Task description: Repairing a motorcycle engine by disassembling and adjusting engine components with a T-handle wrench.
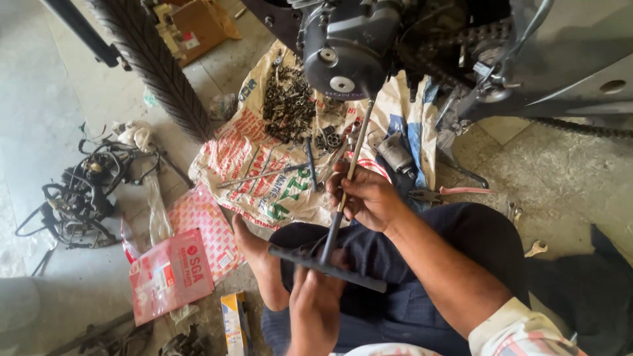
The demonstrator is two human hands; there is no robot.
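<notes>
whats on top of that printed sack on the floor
On the sack lie a heap of small dark metal parts, a few long rods and a grey cylinder part. The engine hides its far edge.

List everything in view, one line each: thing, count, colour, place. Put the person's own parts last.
T-handle wrench: one, black and grey, shaft running up to the engine, crossbar near the lap.
Engine: one, dark grey, top centre.
Tyre: one, black, upper left.
Printed sack: one, cream with red and green, on the floor under the engine.
Small metal parts: a pile, dark, on the sack.
Wiring harness: one tangle, black, left.
Plastic packets: two, red and white, lower left.
Small box: one, yellow and white, bottom.
Pliers: one, pink handles, right of the sack.
Spanner: one, silver, right floor.
Right hand: gripping the shaft.
Left hand: on the crossbar.
</notes>
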